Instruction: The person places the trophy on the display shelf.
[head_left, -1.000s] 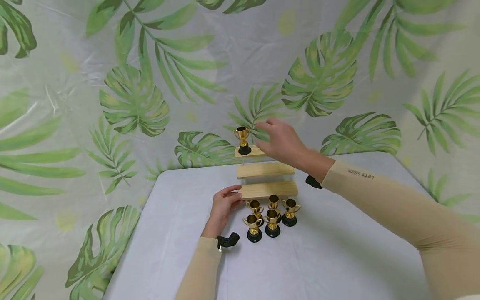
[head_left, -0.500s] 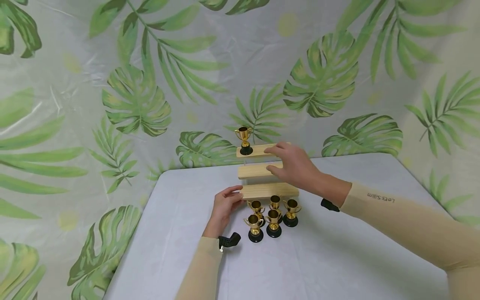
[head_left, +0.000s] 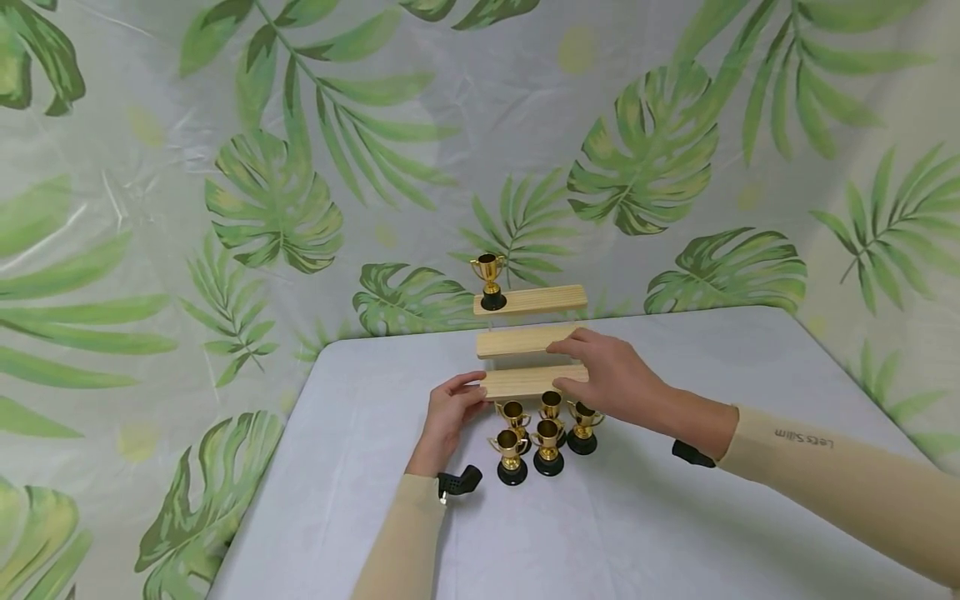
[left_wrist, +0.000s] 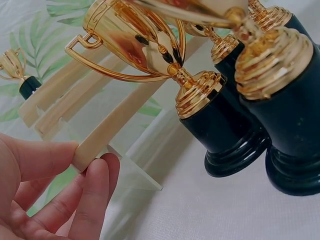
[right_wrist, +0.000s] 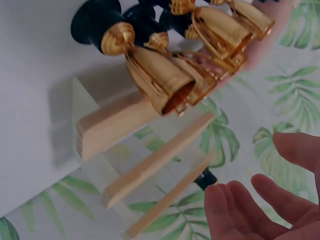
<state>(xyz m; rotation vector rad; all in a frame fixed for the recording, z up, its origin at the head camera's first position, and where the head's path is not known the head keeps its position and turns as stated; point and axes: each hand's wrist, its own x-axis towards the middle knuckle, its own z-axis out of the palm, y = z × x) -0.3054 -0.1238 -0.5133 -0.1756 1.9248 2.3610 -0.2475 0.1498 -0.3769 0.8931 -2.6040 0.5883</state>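
Note:
A three-tier display shelf with wooden boards [head_left: 525, 382] stands on the table, its supports clear. One small gold trophy cup [head_left: 490, 271] with a black base stands at the left of the top board [head_left: 543, 298]. My left hand [head_left: 447, 417] pinches the left end of the lowest board [left_wrist: 120, 115], thumb on one face and fingers on the other. Several more trophies [head_left: 548, 446] stand upright in a cluster before the shelf. My right hand [head_left: 618, 379] hovers by the shelf's right side, near the rightmost trophy [head_left: 582, 429], fingers apart and holding nothing.
A white cloth covers the table [head_left: 675, 517]. Behind it hangs a pale sheet [head_left: 510, 117] with green leaf prints. Black wrist devices [head_left: 459, 481] are worn on both arms.
My right hand has moved away from the top trophy, down and to the right, toward the clustered trophies. My left hand keeps its pinch on the lowest board. The trophies have stayed put.

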